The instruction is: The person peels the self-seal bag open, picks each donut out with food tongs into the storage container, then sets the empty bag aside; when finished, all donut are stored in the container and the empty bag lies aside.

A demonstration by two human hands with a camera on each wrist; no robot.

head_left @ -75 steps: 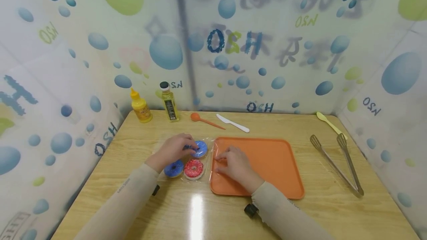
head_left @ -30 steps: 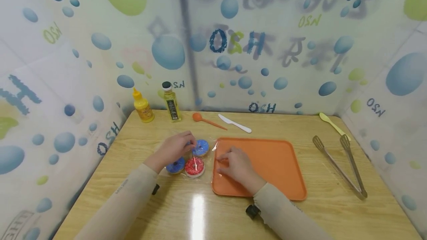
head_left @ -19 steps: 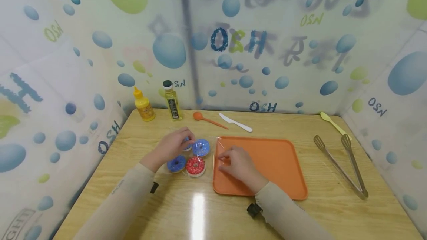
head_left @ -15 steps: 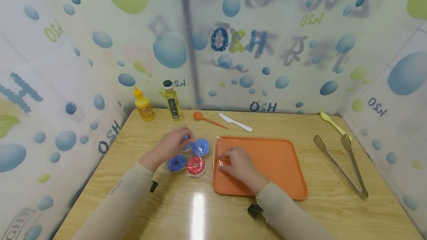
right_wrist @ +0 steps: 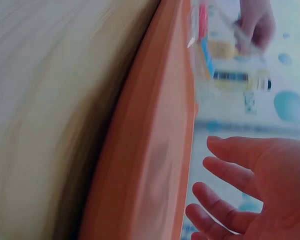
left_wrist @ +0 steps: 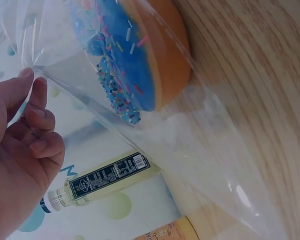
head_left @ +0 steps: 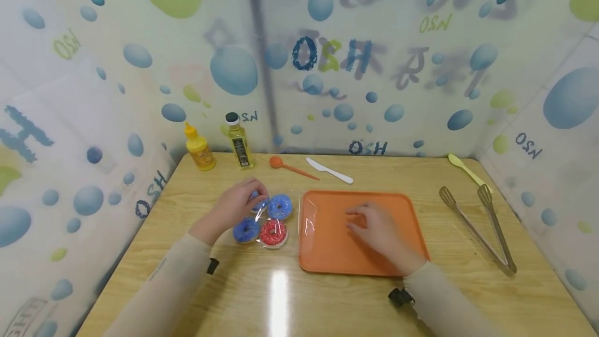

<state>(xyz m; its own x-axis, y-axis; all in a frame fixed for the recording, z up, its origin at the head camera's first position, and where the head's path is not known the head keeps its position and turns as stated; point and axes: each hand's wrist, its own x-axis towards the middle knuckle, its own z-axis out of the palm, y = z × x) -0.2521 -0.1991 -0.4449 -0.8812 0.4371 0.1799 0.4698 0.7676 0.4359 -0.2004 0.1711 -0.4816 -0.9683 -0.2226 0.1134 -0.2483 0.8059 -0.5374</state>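
Observation:
My left hand (head_left: 232,205) pinches the top of a clear plastic bag (left_wrist: 110,117) between thumb and forefinger. Inside the bag lie several toy donuts: a light blue donut (head_left: 280,206), a red donut (head_left: 273,233), a darker blue donut (head_left: 246,230) and a blue one (head_left: 259,203) partly hidden by the fingers. The bag's right end overlaps the left edge of an orange tray (head_left: 365,267). Over that tray hovers my right hand (head_left: 381,230), its fingers loosely bent and apart, with nothing between them in the right wrist view.
At the back left stand a yellow squeeze bottle (head_left: 200,151) and an oil bottle (head_left: 240,145). Behind the tray lie an orange spoon (head_left: 292,169) and a white knife (head_left: 329,171). Metal tongs (head_left: 482,233) and a yellow-green utensil (head_left: 468,172) are on the right.
My right hand has let go of the bag's right end and moved right over the tray. Earlier, my left hand shifted slightly left and away from the light blue donut.

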